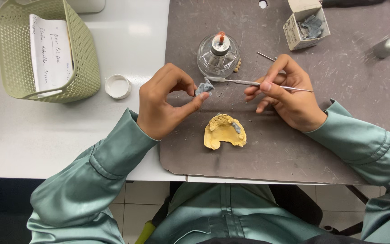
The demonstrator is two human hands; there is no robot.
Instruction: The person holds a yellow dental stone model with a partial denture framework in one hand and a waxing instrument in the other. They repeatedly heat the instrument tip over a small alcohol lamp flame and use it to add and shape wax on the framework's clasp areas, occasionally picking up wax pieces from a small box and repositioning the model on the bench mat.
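Overhead view of a person in pale green sleeves at a bench (68, 135), w/ a dark grey mat (294, 149) under the work. Left hand (163, 101) is raised over the mat, thumb & forefinger pinched shut on a small lump of grey wax (203, 87). Right hand (285, 95) has its grip closed pen-style round a thin metal tool (258, 83); the tool's tip meets the wax lump. Just below, lying flat on the mat between the hands, is a yellow jaw cast (224, 132) w/ a strip of grey wax already on its right side. Behind the hands, close to the tool, stands a glass spirit lamp (218, 55); its wick is red-tipped, can't tell if lit. Also on the mat: a small open box (304, 25) of grey scraps, top right, & a silver cap (388, 47). Off the mat to the left: a white lid (118, 86) & a green basket (46, 47) holding a paper slip.

Risks, as judged: wax is held only at the fingertips, so a hard push from the tool could flick it onto the mat or jab the thumb. Lamp sits v. near the left knuckles & sleeve; if burning, a reach fwd could scorch them or tip the glass. A dropped lump may land on the cast & smear the wax strip
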